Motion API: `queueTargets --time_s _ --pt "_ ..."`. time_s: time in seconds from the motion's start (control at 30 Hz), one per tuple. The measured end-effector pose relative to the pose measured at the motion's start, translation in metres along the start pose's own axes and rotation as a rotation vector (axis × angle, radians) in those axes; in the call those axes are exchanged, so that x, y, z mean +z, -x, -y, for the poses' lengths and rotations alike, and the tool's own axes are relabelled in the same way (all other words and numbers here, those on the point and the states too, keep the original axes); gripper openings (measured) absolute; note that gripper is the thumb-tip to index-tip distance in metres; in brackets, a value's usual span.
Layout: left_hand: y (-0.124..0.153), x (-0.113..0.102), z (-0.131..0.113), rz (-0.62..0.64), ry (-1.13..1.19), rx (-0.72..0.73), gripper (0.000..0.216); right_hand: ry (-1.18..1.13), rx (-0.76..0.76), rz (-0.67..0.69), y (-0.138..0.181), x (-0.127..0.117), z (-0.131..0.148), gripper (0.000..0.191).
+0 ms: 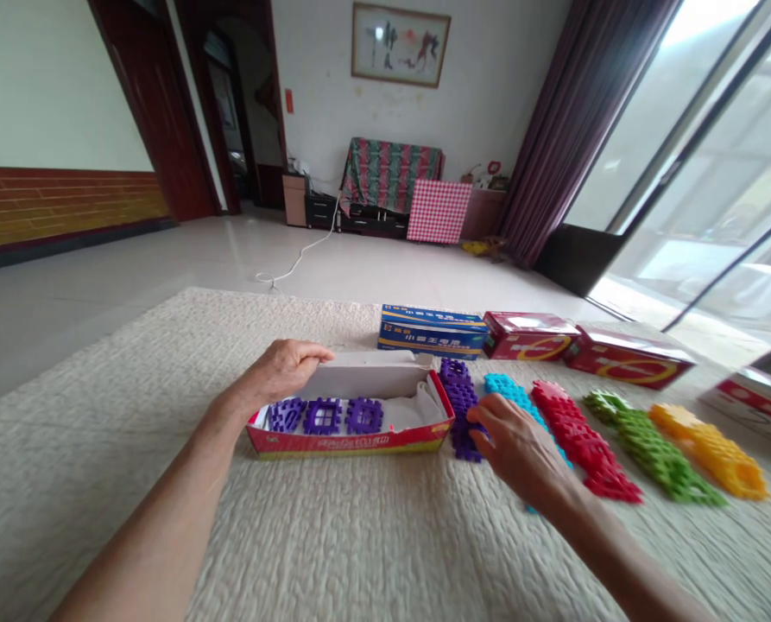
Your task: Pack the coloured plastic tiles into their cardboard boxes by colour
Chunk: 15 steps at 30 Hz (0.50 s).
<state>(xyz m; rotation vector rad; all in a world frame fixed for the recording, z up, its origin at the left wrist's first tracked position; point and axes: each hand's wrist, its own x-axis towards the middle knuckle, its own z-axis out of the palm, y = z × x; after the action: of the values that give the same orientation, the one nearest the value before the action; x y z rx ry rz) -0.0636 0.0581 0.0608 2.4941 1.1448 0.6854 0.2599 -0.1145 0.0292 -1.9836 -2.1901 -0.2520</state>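
An open red cardboard box [352,442] sits on the quilted cover in front of me, its pale lid [372,373] raised at the back. Inside, three purple plastic building pieces [324,415] lie in a row on white lining, with bare lining at the right end. My left hand [285,367] grips the back left of the lid. Just right of the box is a column of overlapping purple building pieces [459,397]. The fingers of my right hand [511,441] close at its right edge on a purple piece, mostly hidden by the fingers.
Rows of blue pieces [511,389], red pieces [583,441], green pieces [657,449] and yellow pieces [715,449] lie to the right. Behind them stand a blue box [432,333], two dark red boxes [531,335] and a red-and-white box [757,402]. A white cable [300,255] crosses the tiled floor.
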Motion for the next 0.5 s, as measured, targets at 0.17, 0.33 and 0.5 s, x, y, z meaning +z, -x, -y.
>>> queueTargets --time_s 0.17,0.33,0.5 --pt "0.001 -0.001 -0.002 -0.015 0.007 0.011 0.036 -0.077 -0.015 -0.087 0.001 -0.023 -0.006 0.017" --pt "0.002 -0.002 -0.005 -0.015 0.012 0.001 0.035 -0.194 -0.046 -0.288 -0.027 -0.066 0.010 0.013" --pt "0.002 -0.003 -0.006 -0.016 0.017 -0.002 0.034 -0.248 -0.188 -0.140 -0.076 -0.065 0.052 0.012"
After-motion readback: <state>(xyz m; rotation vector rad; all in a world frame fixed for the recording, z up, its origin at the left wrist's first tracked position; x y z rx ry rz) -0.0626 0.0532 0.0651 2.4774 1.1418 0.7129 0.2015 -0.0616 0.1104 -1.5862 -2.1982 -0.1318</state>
